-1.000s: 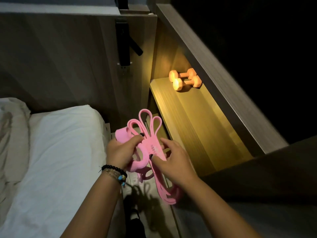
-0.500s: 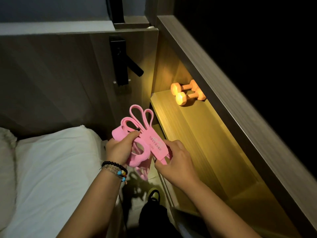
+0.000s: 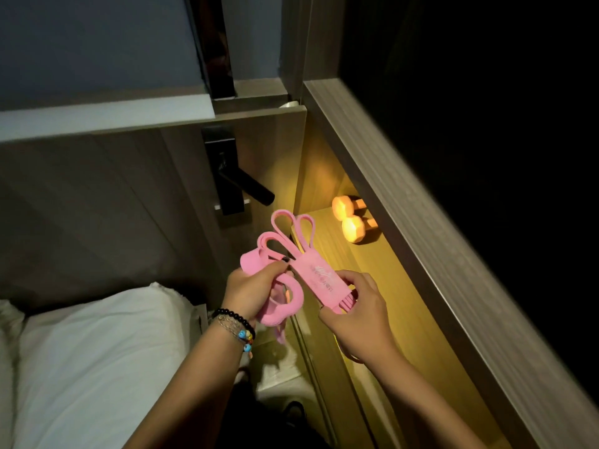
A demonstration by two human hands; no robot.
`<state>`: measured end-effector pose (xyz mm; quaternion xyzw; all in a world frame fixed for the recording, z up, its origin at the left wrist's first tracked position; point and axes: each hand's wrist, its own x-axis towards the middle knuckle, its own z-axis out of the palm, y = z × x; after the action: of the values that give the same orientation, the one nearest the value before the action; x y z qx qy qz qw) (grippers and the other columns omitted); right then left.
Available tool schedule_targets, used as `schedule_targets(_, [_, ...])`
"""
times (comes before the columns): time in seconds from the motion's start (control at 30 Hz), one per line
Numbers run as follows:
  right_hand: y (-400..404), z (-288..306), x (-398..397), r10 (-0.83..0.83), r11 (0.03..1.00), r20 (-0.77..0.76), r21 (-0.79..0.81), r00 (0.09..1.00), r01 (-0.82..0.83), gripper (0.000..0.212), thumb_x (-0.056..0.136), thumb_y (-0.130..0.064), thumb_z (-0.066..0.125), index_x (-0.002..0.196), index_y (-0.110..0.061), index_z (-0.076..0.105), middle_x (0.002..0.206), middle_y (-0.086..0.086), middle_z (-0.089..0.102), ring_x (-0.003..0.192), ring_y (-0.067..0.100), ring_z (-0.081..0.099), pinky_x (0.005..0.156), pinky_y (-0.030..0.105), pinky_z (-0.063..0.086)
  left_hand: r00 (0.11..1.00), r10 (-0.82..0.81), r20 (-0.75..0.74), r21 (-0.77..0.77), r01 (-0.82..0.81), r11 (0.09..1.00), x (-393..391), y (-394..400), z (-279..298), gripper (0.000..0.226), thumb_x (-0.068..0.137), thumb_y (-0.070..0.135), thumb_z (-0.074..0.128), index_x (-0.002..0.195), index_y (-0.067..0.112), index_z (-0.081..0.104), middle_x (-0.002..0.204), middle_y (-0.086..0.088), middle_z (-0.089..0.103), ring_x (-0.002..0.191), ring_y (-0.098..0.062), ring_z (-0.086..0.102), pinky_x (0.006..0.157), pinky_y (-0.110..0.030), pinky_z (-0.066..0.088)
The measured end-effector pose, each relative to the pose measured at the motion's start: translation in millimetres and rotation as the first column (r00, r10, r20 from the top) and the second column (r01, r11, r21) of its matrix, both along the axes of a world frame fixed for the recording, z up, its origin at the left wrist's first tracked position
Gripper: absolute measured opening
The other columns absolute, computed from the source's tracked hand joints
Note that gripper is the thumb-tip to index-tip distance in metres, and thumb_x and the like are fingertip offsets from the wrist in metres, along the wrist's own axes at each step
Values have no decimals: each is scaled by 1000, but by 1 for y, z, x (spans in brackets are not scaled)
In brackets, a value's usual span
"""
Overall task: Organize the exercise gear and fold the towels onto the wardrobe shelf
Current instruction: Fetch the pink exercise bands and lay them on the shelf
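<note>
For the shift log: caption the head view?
Both hands grip folded pink rubber resistance bands beside lit wooden shelf.

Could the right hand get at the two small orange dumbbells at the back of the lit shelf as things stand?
Probably yes, but not freely: the shelf between the right hand and the dumbbells shows bare, yet that hand grips the bundled pink resistance bands together with the left hand.

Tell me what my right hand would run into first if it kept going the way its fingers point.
The right hand points up-left, so it would likely first meet the left hand gripping the pink resistance bands; depth is unclear.
</note>
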<state>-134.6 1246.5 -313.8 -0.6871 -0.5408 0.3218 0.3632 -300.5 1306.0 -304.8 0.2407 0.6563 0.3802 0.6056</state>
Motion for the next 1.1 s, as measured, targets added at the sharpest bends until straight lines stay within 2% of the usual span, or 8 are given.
schedule_targets(0.17, [25, -9, 10, -98, 993, -30, -65, 995, 96, 51, 67, -10, 78, 103, -35, 52, 96, -12, 59, 81, -2, 58, 58, 16, 49, 992, -126, 27, -12, 126, 992, 12, 36, -9, 20, 77, 20, 75, 84, 2, 74, 79, -15, 74, 62, -21, 65, 66, -32, 54])
schedule_targets(0.3, [42, -24, 10, -146, 985, -95, -101, 985, 137, 47, 70, -8, 77, 105, -32, 54, 95, -17, 60, 80, -10, 56, 58, 10, 46, 967, -247, 52, 15, 247, 969, 16, 64, -25, 18, 78, 20, 75, 84, 3, 73, 79, -14, 73, 68, -23, 65, 73, -35, 54])
schedule_targets(0.47, [56, -48, 2, -163, 984, -143, -92, 976, 151, 47, 65, -23, 80, 107, -26, 57, 97, -14, 63, 88, -3, 60, 71, 17, 51, 931, -365, 26, 30, 364, 931, 18, 85, -46, 20, 79, 20, 75, 86, 2, 71, 84, -17, 74, 71, -26, 68, 76, -42, 57])
schedule_targets(0.63, [53, -68, 2, -181, 983, -11, -26, 983, 180, 36, 74, -27, 77, 94, -38, 49, 91, -12, 56, 85, 8, 59, 65, 18, 54, 901, -433, -38, 75, 435, 897, 25, 97, -62, 21, 81, 19, 73, 89, 0, 69, 79, -13, 73, 59, -18, 66, 55, -27, 53])
schedule_targets(0.77, [45, -93, 2, -239, 971, 219, 29, 946, 239, 56, 68, -54, 62, 119, -32, 53, 105, -14, 57, 95, 6, 57, 72, 19, 51, 891, -449, -73, 118, 454, 883, 33, 97, -89, 24, 80, 22, 74, 89, 1, 68, 76, -12, 72, 66, -23, 68, 63, -33, 55])
schedule_targets(0.87, [32, -116, -8, -318, 946, 324, 53, 891, 319, 66, 71, -57, 60, 130, -29, 50, 116, -11, 55, 102, 12, 58, 80, 29, 53, 883, -468, -16, 159, 465, 871, 30, 90, -112, 18, 78, 18, 76, 86, 3, 68, 69, -7, 71, 56, -16, 66, 51, -25, 50])
schedule_targets(1.0, [9, -151, -35, -442, 897, 280, 137, 852, 420, 48, 72, -50, 70, 114, -28, 60, 96, -13, 56, 85, 4, 59, 66, 19, 52, 778, -628, 1, 223, 612, 759, 12, 77, -144, 21, 79, 20, 75, 92, 5, 69, 82, -11, 74, 76, -26, 72, 65, -35, 57])
schedule_targets(1.1, [-6, -165, -58, -552, 833, 252, 195, 795, 517, 40, 72, -39, 75, 107, -24, 63, 93, -10, 57, 82, 5, 58, 65, 21, 51, 701, -713, 5, 290, 682, 672, -4, 68, -167, 17, 77, 13, 74, 91, 5, 69, 84, -16, 73, 75, -27, 71, 72, -39, 57])
